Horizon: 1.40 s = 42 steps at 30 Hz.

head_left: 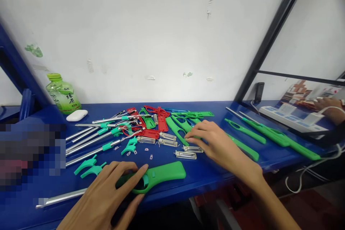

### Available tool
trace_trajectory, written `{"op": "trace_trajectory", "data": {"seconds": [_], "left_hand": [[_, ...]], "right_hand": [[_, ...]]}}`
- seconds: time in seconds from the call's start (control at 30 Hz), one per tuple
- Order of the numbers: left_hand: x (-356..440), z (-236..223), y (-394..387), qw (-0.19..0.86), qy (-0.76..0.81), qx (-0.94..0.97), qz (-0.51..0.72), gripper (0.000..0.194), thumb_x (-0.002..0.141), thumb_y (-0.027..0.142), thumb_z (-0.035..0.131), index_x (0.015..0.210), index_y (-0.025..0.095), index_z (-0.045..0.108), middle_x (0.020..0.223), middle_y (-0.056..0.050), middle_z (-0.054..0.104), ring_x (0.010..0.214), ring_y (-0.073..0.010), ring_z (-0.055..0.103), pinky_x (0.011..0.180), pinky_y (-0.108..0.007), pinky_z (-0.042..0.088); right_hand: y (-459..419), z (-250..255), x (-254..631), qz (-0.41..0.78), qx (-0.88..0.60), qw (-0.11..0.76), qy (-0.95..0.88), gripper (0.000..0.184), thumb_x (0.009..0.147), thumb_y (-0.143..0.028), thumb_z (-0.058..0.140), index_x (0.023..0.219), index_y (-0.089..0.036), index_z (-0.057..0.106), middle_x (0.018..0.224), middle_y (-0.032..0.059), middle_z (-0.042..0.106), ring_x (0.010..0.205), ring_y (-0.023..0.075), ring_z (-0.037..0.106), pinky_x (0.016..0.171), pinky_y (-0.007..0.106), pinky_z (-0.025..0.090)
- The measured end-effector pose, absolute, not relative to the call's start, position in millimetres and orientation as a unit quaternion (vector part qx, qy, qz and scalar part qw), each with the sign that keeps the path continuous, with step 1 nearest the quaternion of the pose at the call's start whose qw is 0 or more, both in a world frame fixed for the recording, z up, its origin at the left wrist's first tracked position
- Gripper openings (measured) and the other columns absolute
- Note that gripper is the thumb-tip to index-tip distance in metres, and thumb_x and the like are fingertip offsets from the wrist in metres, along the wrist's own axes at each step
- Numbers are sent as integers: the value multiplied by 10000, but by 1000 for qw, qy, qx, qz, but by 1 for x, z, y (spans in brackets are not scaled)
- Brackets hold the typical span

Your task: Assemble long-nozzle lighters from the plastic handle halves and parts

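Observation:
My left hand (113,190) is wrapped round the green handle of a long-neck lighter (169,171) at the table's front edge. A silver tube (67,197) juts out on the far side of that hand. My right hand (215,143) is bent down over the middle, fingertips together beside a green handle shell (176,131); what they pinch, if anything, is hidden. Just below those fingertips lie transparent fuel tanks (185,155). Between the hands and the pile are small pink clips (151,157) and teal triggers (129,146). Two more teal pieces (86,165) rest by my left wrist.
Silver lighter tubes with wires (91,153) lie in a heap at left, with red shells (162,119) behind. Green lighters (285,140) lie at right. A tea bottle (63,95) and white case (77,115) stand near the wall. Beyond a frame are a power strip (291,120) and another person's hand.

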<state>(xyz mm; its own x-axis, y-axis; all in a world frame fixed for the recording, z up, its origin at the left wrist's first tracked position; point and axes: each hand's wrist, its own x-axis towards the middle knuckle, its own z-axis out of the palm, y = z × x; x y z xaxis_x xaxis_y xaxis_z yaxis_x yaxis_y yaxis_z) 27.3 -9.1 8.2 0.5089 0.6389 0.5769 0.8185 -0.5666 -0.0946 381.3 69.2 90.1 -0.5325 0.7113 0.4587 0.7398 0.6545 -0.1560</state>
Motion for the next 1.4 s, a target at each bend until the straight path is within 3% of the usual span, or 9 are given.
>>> {"op": "trace_trajectory", "data": {"seconds": [0.2,0.4,0.53,0.67,0.8,0.87,0.93,1.03,1.4], "left_hand": [[28,5,-8,196,-424,-852,-239,556,1128,478,506,1673,383,452,1470,-32,669,1358,-257,621,1044,-379,637],[26,11,-9,203,-409,-853,-252,519,1135,468,502,1644,362,499,1440,-20,690,1351,-239,627,1051,-338,605],[27,17,-6,205,-394,-851,-280,470,1164,450,455,1625,376,514,1308,3,753,1180,-199,719,1041,-321,576],[25,14,-2,203,-401,-852,-269,578,1140,243,416,1700,382,389,1261,29,784,1093,-179,753,997,-304,576],[24,12,0,212,-416,-848,-253,794,1009,24,325,1662,463,435,1311,58,761,1125,-154,752,977,-281,584],[26,15,0,211,-413,-849,-254,694,1072,94,342,1661,446,444,1303,41,759,1100,-150,756,936,-264,601],[28,20,-1,211,-408,-850,-256,534,1150,284,407,1673,386,445,1306,12,755,1115,-167,750,933,-267,609],[32,25,-3,227,-405,-844,-268,507,1156,500,462,1642,358,497,1323,-1,750,1168,-205,734,984,-314,595],[35,26,-3,219,-405,-843,-280,427,1164,510,456,1518,335,620,1298,7,744,1131,-197,733,1045,-344,530]], "right_hand": [[89,113,364,19,-374,128,-918,141,1077,-216,715,1045,-225,852,1048,49,822,1017,229,729,935,385,482],[101,114,356,39,-373,78,-924,113,994,-131,779,1018,-214,851,983,49,824,1004,231,729,876,367,452],[102,115,352,40,-380,69,-922,191,973,-30,718,956,-185,829,958,51,819,966,218,723,838,353,430],[100,117,352,32,-383,77,-920,242,1032,-66,653,898,-196,807,941,46,798,959,215,703,868,362,403],[100,117,356,34,-382,95,-919,196,1063,-128,666,932,-198,794,961,40,788,956,214,684,867,358,390],[101,118,359,39,-380,108,-918,161,1058,-141,687,946,-202,786,975,34,786,956,214,678,863,352,388],[100,121,361,49,-383,123,-914,157,1057,-147,689,942,-208,777,973,28,785,950,215,675,853,343,391],[94,124,361,80,-394,149,-903,189,1064,-137,658,928,-219,761,947,5,795,907,194,697,802,308,414],[63,120,346,179,-383,196,-885,179,1084,-160,637,985,-246,758,925,-35,814,811,143,735,747,268,458]]}}
